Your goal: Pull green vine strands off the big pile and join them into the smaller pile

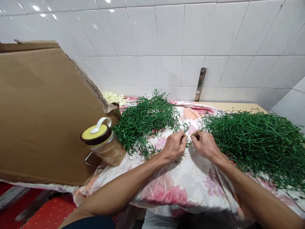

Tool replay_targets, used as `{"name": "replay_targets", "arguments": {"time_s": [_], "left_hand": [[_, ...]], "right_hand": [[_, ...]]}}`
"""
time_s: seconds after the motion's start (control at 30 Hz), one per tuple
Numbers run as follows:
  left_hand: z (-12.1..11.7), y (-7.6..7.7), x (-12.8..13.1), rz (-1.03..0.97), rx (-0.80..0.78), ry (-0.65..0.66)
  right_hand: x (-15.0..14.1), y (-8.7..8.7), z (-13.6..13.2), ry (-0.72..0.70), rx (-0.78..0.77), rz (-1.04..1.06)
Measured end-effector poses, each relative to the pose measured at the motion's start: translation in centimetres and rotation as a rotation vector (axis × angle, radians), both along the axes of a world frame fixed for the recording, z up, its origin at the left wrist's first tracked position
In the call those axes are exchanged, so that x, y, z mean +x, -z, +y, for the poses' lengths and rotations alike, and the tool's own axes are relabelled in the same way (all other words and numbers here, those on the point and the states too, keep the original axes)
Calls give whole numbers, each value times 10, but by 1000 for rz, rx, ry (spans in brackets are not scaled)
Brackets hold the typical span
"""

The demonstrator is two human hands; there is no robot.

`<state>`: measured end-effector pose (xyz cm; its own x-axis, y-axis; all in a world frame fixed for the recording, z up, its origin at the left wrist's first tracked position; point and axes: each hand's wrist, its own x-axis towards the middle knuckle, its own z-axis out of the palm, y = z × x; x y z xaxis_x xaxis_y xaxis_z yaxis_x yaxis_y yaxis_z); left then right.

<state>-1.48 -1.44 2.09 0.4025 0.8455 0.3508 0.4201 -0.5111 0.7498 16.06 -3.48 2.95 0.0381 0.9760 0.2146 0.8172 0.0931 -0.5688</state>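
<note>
well, our left hand [175, 146] and right hand [206, 147] meet low over a floral cloth [166, 194], both curled inward rather than clenched into fists. each seems to pinch a thin green strand [188, 141] between its fingertips, though the fingers hide most of it, so we cannot tell exactly how much each hand holds. a small tan bit shows at our right fingertips [195, 134], too small to name. a tangled heap of green strands [145, 122] lies just left of our hands, and a larger heap [254, 148] lies just right of them.

for fine work like this, we do best to use the fingertips only, with wrists low and relaxed. we should tease out one strand at a time and ease it free gently wherever it snags. a jar with a yellow lid [96, 135] stands beyond our left forearm, beside a cardboard sheet [45, 111], so we ought to keep our elbows from swinging toward it.
</note>
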Motion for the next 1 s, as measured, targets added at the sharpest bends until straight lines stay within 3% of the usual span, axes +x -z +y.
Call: {"name": "replay_targets", "arguments": {"time_s": [0.13,0.3,0.4,0.57,0.7,0.83,1.0], "left_hand": [[-2,-4,1,-91,-68,-5],[10,1,4,-393,-446,-1],[17,-1,4,-561,-587,-2],[22,-9,-1,-699,-609,7],[23,-13,-3,-762,-657,23],[21,-15,-2,-801,-707,26],[20,-16,0,-816,-700,35]], "right_hand": [[15,-5,6,111,77,72],[34,-23,8,190,194,226],[43,-27,10,180,102,388],[46,-22,17,86,-94,827],[47,-13,25,97,-59,979],[63,-5,32,244,219,650],[73,-12,25,295,194,204]]}}
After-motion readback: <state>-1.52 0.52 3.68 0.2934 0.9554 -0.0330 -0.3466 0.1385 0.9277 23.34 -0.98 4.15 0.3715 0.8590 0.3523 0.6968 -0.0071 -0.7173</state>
